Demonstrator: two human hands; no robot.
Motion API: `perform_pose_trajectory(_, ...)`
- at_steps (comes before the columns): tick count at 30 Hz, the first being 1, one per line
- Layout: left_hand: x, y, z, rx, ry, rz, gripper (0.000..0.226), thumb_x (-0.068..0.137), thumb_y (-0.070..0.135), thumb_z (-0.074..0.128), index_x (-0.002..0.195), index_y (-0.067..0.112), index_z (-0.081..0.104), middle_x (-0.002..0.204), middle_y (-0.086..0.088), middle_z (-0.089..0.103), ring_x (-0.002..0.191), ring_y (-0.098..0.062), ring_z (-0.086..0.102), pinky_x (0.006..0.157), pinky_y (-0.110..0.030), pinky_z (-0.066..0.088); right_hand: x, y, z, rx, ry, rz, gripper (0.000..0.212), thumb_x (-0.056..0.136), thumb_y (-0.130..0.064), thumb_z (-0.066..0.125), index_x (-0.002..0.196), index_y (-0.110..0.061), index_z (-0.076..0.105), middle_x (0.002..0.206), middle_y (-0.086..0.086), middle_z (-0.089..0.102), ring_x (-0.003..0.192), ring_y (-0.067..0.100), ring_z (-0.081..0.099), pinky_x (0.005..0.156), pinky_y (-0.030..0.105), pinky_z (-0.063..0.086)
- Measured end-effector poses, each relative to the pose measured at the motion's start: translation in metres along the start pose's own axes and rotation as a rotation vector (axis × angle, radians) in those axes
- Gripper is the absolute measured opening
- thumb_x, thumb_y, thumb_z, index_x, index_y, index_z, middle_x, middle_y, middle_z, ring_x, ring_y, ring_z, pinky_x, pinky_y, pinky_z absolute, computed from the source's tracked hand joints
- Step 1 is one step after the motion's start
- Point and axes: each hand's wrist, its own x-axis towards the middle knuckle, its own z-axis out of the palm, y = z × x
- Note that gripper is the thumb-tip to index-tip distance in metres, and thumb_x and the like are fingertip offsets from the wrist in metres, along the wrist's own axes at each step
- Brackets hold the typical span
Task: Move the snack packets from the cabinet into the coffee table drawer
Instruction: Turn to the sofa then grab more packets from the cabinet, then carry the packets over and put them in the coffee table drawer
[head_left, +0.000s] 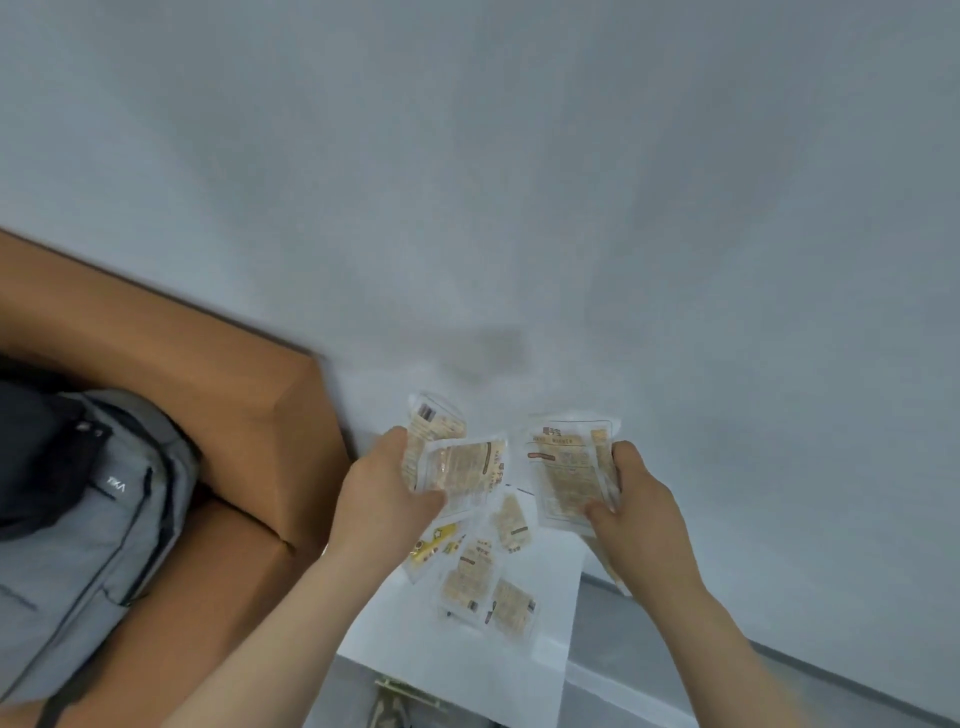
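Snack packets (480, 577) lie loose on a white shelf surface (457, 670), overlapping one another; most are clear with tan contents, and one with yellow print (434, 545) sits at their left edge, partly under the left hand (384, 499). That hand is closed on two packets (457, 467), thumb across the front of the nearer one and fingers behind, holding them above the loose ones. The right hand (634, 509) is closed on another packet or small stack (566, 467), thumb pressing its lower corner and fingertips wrapped over its right edge; how many packets are in that grip cannot be told.

The two held bundles are apart, with a narrow gap between them through which the white surface shows. The loose packets keep inside the white surface, the lowest ones near its front edge and its right edge. Beyond the right edge a grey ledge (675, 639) runs along the foot of a plain pale wall (571, 182), which fills the upper picture and leaves wide open room above and to the right of the hands.

To the left a brown cardboard box (249, 415) stands close, its corner just beside the left wrist. A grey backpack (93, 530) lies in it, well apart from the packets. The picture is somewhat blurred.
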Motion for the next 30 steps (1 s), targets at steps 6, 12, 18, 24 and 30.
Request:
perform_pose_trajectory(6,-0.014,0.054,-0.024,0.016,-0.059,0.174,0.028,0.071,0.011,0.069,0.089,0.023,0.051,0.077,0.008,0.061,0.068,-0.005,0.058,0.047,-0.014,0.037,-0.034,-0.017,-0.052,0.019,0.110,0.045,0.034,0.081,-0.004,0.058,0.096,-0.027,0.038,0.079,-0.018,0.051,0.068,-0.001,0.051,0.048,0.016,0.032)
perform_pose_trajectory(12,-0.052,0.118,-0.013,-0.059,-0.101,0.287,0.031,0.069,0.007,0.072,0.089,0.025,0.055,0.080,0.009,0.061,0.072,-0.004,0.056,0.053,-0.016,0.037,-0.088,-0.008,-0.099,0.070,0.275,0.105,0.036,0.079,-0.002,0.057,0.094,-0.029,0.038,0.082,-0.020,0.054,0.068,-0.001,0.053,0.048,0.013,0.035)
perform_pose_trajectory(18,-0.119,0.182,0.034,-0.139,-0.175,0.375,0.035,0.069,0.008,0.073,0.089,0.030,0.055,0.082,0.008,0.063,0.072,-0.002,0.058,0.057,-0.020,0.044,-0.156,0.038,-0.160,0.114,0.433,0.176,0.036,0.080,-0.003,0.057,0.097,-0.030,0.040,0.096,-0.017,0.059,0.084,0.008,0.060,0.061,0.013,0.046)
perform_pose_trajectory(24,-0.216,0.247,0.098,-0.173,-0.295,0.508,0.035,0.071,0.007,0.071,0.091,0.030,0.055,0.083,0.010,0.064,0.074,-0.004,0.061,0.056,-0.020,0.045,-0.256,0.107,-0.245,0.100,0.600,0.260,0.035,0.080,-0.002,0.058,0.094,-0.029,0.042,0.087,-0.024,0.056,0.077,0.000,0.056,0.055,0.014,0.043)
perform_pose_trajectory(30,-0.318,0.318,0.177,-0.204,-0.488,0.652,0.039,0.071,0.005,0.074,0.086,0.033,0.053,0.083,0.011,0.064,0.072,-0.001,0.060,0.053,-0.015,0.041,-0.367,0.182,-0.323,0.020,0.780,0.412,0.034,0.081,-0.004,0.060,0.090,-0.028,0.038,0.079,-0.027,0.050,0.067,-0.009,0.049,0.050,0.012,0.037)
